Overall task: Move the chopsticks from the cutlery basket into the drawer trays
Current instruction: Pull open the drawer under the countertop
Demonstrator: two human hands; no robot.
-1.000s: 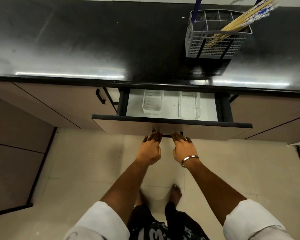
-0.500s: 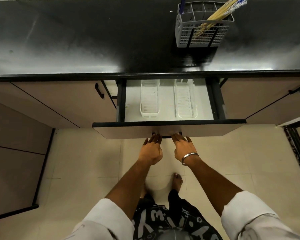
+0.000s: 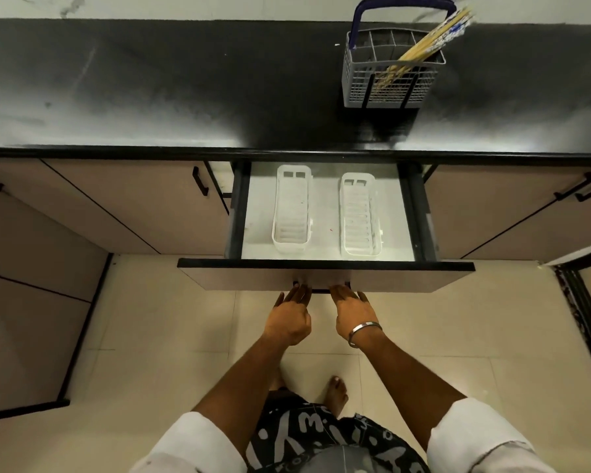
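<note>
A grey cutlery basket (image 3: 389, 87) with a blue handle stands on the black counter at the back right. Several pale chopsticks (image 3: 423, 51) lean out of its right side. Below the counter the drawer (image 3: 253, 276) is pulled out, showing two empty white trays, a left tray (image 3: 291, 213) and a right tray (image 3: 359, 216), lying side by side. My left hand (image 3: 289, 320) and my right hand (image 3: 354, 315) reach side by side to the black drawer handle (image 3: 321, 291), fingertips hooked on it. A metal bangle circles my right wrist.
Closed beige cabinet doors with black handles (image 3: 200, 180) flank the drawer. The black countertop (image 3: 151, 90) stretches left of the basket. My bare feet stand on the pale tiled floor (image 3: 171, 336) below the drawer front.
The drawer has slid out toward me with both hands on its handle, so both trays now show in full. The view has tilted, bringing the basket lower in frame.
</note>
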